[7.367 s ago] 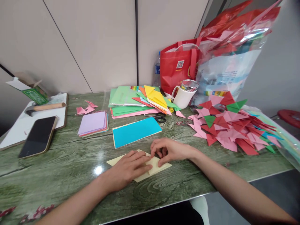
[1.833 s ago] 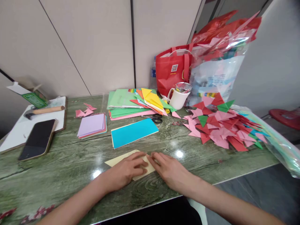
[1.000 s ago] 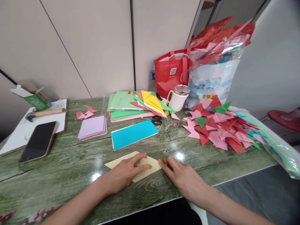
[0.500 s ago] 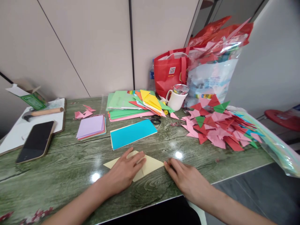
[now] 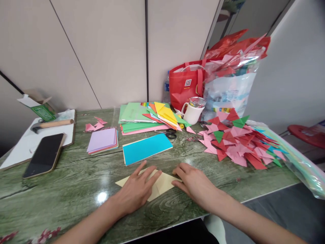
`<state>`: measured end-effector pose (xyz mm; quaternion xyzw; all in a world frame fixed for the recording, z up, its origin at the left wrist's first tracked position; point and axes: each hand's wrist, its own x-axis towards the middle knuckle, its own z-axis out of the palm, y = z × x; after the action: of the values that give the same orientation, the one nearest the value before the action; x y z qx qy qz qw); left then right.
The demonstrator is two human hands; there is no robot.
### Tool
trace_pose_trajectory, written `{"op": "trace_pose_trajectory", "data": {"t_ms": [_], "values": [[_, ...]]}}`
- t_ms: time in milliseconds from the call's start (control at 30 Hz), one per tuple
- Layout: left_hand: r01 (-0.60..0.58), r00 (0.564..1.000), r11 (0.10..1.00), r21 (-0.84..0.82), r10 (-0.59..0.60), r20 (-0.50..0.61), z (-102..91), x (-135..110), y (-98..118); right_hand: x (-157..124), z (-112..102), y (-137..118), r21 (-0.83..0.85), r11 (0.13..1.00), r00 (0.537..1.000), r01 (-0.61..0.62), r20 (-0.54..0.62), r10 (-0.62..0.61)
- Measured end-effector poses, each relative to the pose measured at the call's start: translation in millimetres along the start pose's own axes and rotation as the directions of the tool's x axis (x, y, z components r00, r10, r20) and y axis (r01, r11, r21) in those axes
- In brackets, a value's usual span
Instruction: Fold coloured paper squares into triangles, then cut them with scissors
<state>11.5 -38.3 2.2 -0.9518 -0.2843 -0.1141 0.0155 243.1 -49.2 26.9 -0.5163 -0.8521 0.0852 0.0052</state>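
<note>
A pale yellow sheet of paper (image 5: 164,184), folded into a pointed diamond, lies on the green table close to me. Across its left half rests my left hand (image 5: 138,186), open, with fingers spread and pressing on the paper. My right hand (image 5: 191,183) is at the sheet's right point, its thumb and fingers apart over the tip and nothing gripped. The palm hides that tip in part. Just beyond the sheet are blue paper strips (image 5: 147,148) in a thin stack.
Black scissors (image 5: 170,134) lie by stacked colored paper (image 5: 137,113). To the left are square sheets (image 5: 101,140), a phone (image 5: 45,154) and a hammer (image 5: 56,123). A heap of folded paper pieces (image 5: 238,142), a white mug (image 5: 193,112) and bags (image 5: 186,89) occupy the right.
My right thumb and fingers have spread apart and shifted inward over the sheet's right tip. My left hand stays on the paper. The whole view has shifted slightly.
</note>
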Motion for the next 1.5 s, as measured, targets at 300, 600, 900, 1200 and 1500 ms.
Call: {"op": "trace_pose_trajectory", "data": {"t_ms": [300, 600, 900, 1200, 1500], "values": [[0.154, 0.885, 0.987, -0.044, -0.157, -0.439, -1.7, -6, -23, 27, -9, -2, 0.367, 0.930, 0.997, -0.022, 0.080, -0.008], [0.505, 0.765, 0.855, -0.120, -0.508, -0.397, 8.5, -27, -77, 91, -41, 76, 0.856, 0.517, 0.902, 0.019, -0.238, 0.359], [0.464, 0.854, 0.881, -0.094, -0.473, -0.215, 13.4, -27, -75, 153, -42, 112, 0.854, 0.520, 0.789, 0.030, -0.340, 0.512], [0.418, 0.883, 0.903, -0.098, -0.430, -0.189, 6.3, -24, -72, 140, -40, 101, 0.577, 0.805, 0.838, -0.140, -0.364, 0.406], [0.387, 0.898, 0.921, -0.039, -0.386, -0.211, 11.9, -25, -69, 118, -32, 57, 0.214, 0.972, 0.836, 0.094, -0.548, 0.040]]}}
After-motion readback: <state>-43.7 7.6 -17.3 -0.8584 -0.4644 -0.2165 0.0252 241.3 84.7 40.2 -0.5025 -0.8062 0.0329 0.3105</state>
